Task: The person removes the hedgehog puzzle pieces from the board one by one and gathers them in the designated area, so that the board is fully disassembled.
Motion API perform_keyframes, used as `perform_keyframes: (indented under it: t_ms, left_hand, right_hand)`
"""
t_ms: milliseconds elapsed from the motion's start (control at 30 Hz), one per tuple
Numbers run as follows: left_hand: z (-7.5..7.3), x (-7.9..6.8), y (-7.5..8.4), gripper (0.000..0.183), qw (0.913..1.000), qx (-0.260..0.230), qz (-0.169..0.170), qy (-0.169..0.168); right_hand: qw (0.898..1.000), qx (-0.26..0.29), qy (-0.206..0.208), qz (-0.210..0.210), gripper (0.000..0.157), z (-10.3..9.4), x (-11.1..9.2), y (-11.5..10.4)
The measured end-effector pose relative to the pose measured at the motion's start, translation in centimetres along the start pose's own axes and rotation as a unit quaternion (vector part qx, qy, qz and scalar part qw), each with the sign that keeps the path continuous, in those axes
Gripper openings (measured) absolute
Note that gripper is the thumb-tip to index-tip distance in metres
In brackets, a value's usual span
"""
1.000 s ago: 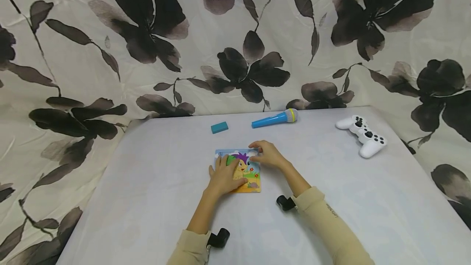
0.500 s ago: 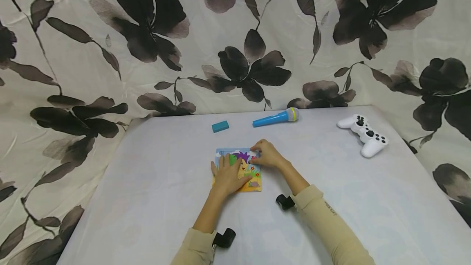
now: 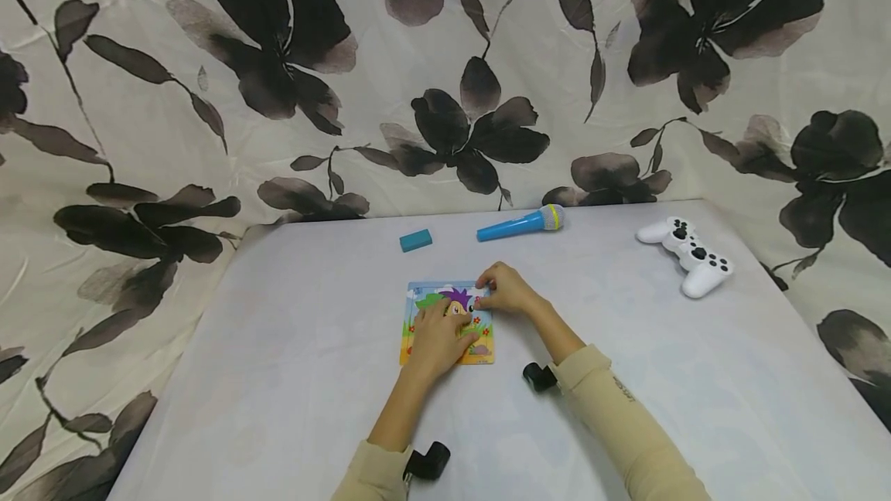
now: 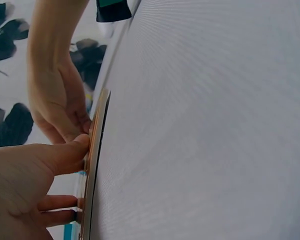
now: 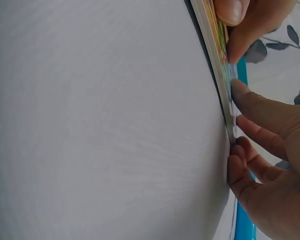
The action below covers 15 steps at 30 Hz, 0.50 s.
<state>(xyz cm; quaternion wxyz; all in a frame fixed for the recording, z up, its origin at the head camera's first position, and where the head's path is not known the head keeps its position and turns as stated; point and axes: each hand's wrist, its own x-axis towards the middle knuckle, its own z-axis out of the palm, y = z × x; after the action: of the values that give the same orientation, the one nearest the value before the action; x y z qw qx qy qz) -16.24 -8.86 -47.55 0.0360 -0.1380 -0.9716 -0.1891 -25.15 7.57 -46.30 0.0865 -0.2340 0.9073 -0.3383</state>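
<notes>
A square picture puzzle (image 3: 411,346), showing a purple-haired cartoon animal, lies flat on the white table. My left hand (image 3: 440,335) rests on its face, fingertips and thumb touching the middle and covering part of the picture. At the upper right corner, my right hand (image 3: 510,289) holds the puzzle's edge. In the right wrist view, the right thumb (image 5: 257,102) lies on the puzzle's face while fingers bend at its border. The left wrist view shows the left thumb (image 4: 72,152) against the puzzle (image 4: 96,145), seen nearly edge-on. Any loose piece under the left fingers is hidden.
Beyond the puzzle lie a teal block (image 3: 415,240) and a blue toy microphone (image 3: 520,224) with a grey head. A white game controller (image 3: 685,256) is at the right. Behind the table (image 3: 299,377) hangs a floral cloth (image 3: 390,60).
My left hand has shifted right and slightly toward me across the puzzle, its fingers more bent, uncovering the picture's left part. My right hand has stayed nearly still at the corner.
</notes>
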Motion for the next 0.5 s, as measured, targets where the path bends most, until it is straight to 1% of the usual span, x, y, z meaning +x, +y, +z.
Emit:
perform_keyframes:
  t_ms: [167, 300, 400, 500]
  left_hand:
    - [0.10, -0.23, -0.18, 0.030, 0.9997, -0.011, 0.023, 0.005]
    - [0.20, -0.34, -0.31, 0.027, 0.9992, -0.011, 0.036, 0.009]
    - [0.26, -0.40, -0.33, 0.027, 0.9990, -0.014, 0.041, 0.010]
    - [0.31, -0.40, -0.33, 0.027, 0.9990, -0.021, 0.039, 0.008]
  right_hand:
    - [1.000, 0.006, -0.010, -0.002, 0.030, -0.09, 0.30, -0.01]
    - [1.000, 0.005, -0.014, 0.013, 0.029, -0.10, 0.48, -0.02]
    - [1.000, 0.004, -0.016, 0.026, 0.029, -0.08, 0.59, -0.06]
    - [0.999, 0.003, -0.012, 0.029, 0.029, -0.05, 0.58, -0.09]
